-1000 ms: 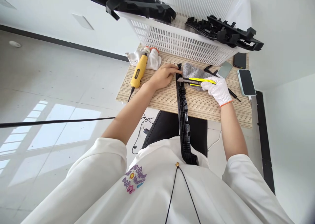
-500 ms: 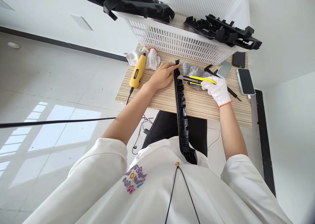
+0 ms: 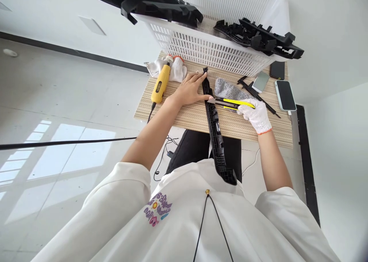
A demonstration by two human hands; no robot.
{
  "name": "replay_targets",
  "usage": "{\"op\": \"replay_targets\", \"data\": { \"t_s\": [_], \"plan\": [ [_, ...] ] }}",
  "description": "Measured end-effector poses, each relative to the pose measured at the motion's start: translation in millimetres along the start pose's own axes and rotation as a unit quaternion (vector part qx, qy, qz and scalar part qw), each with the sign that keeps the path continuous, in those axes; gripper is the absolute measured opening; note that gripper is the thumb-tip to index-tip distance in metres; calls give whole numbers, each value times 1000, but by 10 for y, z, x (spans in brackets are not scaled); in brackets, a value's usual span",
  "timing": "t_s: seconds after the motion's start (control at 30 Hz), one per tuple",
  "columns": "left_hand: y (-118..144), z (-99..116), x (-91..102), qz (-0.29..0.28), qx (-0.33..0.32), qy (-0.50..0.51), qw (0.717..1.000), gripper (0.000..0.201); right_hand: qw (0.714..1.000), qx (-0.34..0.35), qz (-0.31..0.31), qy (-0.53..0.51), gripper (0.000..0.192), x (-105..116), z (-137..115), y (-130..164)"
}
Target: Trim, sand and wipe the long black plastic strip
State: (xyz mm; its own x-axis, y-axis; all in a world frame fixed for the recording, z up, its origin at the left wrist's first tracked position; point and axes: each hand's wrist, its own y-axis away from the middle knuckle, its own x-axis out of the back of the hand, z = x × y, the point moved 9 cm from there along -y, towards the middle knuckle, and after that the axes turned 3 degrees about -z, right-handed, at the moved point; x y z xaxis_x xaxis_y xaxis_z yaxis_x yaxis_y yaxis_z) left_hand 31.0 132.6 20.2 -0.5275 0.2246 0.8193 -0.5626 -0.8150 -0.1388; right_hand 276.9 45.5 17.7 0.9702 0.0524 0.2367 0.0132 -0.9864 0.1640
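Head view: left hand (image 3: 192,88) pressed flat, steadying the black plastic trim strip (image 3: 214,122); gloved right hand (image 3: 257,111) grips the yellow utility knife (image 3: 230,102), blade at its edge. Looks like trimming; the next cut wants a steady pull.

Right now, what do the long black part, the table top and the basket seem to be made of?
Long black part: probably moulded plastic, matt, with ribs and clips. Table top: striped wood-look laminate, likely. Basket: white plastic, with a slotted lattice wall.

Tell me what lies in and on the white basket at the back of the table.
Black plastic parts lie across the white basket rim on the left, and more black parts on the right. Its walls hide whatever lies deeper inside.
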Motion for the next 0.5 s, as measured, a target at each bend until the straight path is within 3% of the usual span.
{"op": "replay_targets", "data": {
  "t_s": [0.13,0.23,0.33,0.4,0.5],
  "plan": [
    [5,-19,26,22,5,10,1000,94,996,34,-22,82,30,-50,-35,62],
    [25,-3,68,42,-5,22,999,66,985,88,32,147,35,2,-142,97],
    [38,59,79,41,-35,42,998,39,983,85,43,157,36,2,-144,91],
    [38,102,73,33,-54,60,996,33,982,88,44,161,33,1,-146,72],
    [34,126,84,34,-60,80,994,36,979,104,109,138,32,127,-161,67]
  ]
}}
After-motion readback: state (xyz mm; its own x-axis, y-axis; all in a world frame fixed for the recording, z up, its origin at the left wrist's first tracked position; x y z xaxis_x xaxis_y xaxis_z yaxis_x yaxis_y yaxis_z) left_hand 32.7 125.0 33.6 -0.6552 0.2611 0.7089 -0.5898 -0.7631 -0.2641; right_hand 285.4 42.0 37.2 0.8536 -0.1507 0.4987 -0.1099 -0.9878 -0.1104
